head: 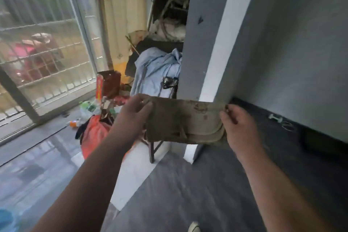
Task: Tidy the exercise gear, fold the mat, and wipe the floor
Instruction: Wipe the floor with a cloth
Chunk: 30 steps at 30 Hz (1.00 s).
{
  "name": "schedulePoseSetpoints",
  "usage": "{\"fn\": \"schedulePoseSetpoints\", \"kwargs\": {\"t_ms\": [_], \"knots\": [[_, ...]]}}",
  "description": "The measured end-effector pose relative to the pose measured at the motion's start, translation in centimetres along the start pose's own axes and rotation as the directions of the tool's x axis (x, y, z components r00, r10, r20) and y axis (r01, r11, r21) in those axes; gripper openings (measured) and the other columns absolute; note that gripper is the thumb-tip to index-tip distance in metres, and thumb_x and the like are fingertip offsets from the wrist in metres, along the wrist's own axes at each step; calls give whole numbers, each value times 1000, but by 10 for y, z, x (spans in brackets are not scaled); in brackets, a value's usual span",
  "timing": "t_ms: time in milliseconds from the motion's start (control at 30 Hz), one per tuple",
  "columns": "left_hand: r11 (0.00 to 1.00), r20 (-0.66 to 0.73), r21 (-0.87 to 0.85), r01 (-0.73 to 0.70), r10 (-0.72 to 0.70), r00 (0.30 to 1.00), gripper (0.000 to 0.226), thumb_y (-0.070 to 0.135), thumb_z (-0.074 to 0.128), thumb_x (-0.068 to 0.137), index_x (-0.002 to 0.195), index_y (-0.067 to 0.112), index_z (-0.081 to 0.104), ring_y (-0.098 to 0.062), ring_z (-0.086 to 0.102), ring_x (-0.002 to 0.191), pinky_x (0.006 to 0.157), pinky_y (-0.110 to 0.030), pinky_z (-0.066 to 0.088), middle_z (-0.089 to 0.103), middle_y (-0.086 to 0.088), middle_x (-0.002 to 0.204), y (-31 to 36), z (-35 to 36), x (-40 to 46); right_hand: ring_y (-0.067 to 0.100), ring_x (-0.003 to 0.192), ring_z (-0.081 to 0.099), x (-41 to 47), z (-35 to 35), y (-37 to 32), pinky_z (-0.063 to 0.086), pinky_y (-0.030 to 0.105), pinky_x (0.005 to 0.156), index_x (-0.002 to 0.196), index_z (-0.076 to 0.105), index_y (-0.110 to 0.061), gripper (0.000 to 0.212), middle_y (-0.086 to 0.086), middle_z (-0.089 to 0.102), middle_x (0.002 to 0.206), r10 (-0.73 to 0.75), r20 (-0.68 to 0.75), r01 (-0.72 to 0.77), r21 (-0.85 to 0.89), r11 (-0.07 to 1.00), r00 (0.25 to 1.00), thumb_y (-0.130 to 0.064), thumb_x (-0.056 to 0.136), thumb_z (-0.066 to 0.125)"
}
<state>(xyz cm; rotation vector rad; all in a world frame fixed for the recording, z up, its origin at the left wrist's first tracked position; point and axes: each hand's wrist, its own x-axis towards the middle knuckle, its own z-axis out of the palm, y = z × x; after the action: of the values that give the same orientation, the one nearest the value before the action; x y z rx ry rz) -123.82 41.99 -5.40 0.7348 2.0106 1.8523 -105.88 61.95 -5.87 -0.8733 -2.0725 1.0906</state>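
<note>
Stretching level at chest height, a stained brown cloth (185, 120) is pinched by its upper corners, left hand (134, 114) and right hand (236, 125) equally near, with the grey floor (178, 194) directly below for wiping.

Two bare forearms run up from the bottom edge toward mid-frame; no sleeves, no watch, no wristband, no gloves. Left hand (134, 114) has what looks like a thin ring on one finger near the top, blurry, can't confirm. Right hand (236, 125) bare, nails short, a dark spot at one fingertip, unclear what it is. Bottom centre of frame: rounded pale toe of a shoe (194, 228), off-white, mostly cropped. Nothing else of the body visible.
</note>
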Motion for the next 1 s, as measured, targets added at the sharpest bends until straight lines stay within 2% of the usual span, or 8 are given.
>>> {"fn": "schedulePoseSetpoints", "kwargs": {"t_ms": [133, 200, 333, 467, 633, 700, 833, 1000], "knots": [[996, 240, 23, -82, 74, 968, 9, 21, 54, 98, 98, 23, 63, -11, 64, 74, 65, -32, 55, 68, 3, 83, 12, 81, -18, -6, 81, 57, -50, -69, 17, 41, 5, 68, 112, 65, -16, 16, -13, 64, 92, 89, -200, -118, -139, 983, 976, -21, 99, 56], [998, 359, -15, -56, 58, 931, 9, 20, 54, 99, 100, 18, 62, -13, 64, 70, 57, -30, 55, 69, -4, 84, 23, 124, -33, 1, 84, 62, -72, -104, 25, 42, 9, 68, 110, 67, -18, 16, -9, 66, 94, 131, -287, -186, -172, 967, 949, -20, 99, 56], [998, 543, -37, -48, 60, 838, 7, 25, 60, 93, 93, 30, 65, -24, 70, 83, 75, -53, 60, 71, 0, 88, 37, 209, -72, -4, 74, 55, -118, -160, 36, 37, 5, 61, 107, 70, -21, 18, -11, 66, 90, 191, -407, -300, -224, 927, 893, -20, 99, 54], [992, 692, -19, -123, 102, 714, 8, 20, 64, 92, 93, 28, 64, -16, 68, 74, 63, -36, 60, 69, 4, 82, 52, 287, -131, -1, 80, 61, -158, -202, 50, 36, 1, 61, 110, 73, -24, 22, -10, 71, 94, 237, -506, -367, -175, 913, 829, -22, 98, 54], [991, 815, -30, -129, 99, 572, 9, 25, 65, 89, 88, 34, 63, -20, 69, 79, 72, -50, 60, 69, 4, 81, 65, 374, -206, -3, 75, 62, -213, -270, 73, 39, 14, 59, 97, 73, -28, 19, -14, 71, 84, 260, -613, -416, -126, 900, 746, -23, 95, 55], [996, 856, -55, -75, 86, 510, 5, 25, 64, 91, 94, 30, 63, -21, 70, 83, 71, -48, 61, 70, -1, 88, 71, 408, -237, -3, 78, 63, -238, -302, 86, 43, 16, 62, 100, 72, -29, 20, -14, 71, 86, 266, -621, -422, -116, 899, 737, -24, 96, 54], [977, 934, -65, 205, -13, 356, 16, 17, 50, 101, 106, 16, 64, -21, 71, 90, 74, -42, 61, 71, -10, 101, 87, 474, -308, -3, 95, 64, -294, -369, 115, 55, 29, 83, 121, 62, -38, 30, -19, 69, 105, 320, -583, -437, -67, 897, 747, -28, 93, 61], [958, 971, -56, 282, -14, 237, 33, -6, 38, 96, 119, 6, 58, -30, 71, 97, 80, -43, 60, 70, -19, 109, 107, 563, -389, -11, 110, 58, -352, -455, 154, 49, 18, 91, 139, 43, -47, 64, -26, 62, 122, 331, -602, -460, -68, 885, 727, -22, 86, 69]]}}
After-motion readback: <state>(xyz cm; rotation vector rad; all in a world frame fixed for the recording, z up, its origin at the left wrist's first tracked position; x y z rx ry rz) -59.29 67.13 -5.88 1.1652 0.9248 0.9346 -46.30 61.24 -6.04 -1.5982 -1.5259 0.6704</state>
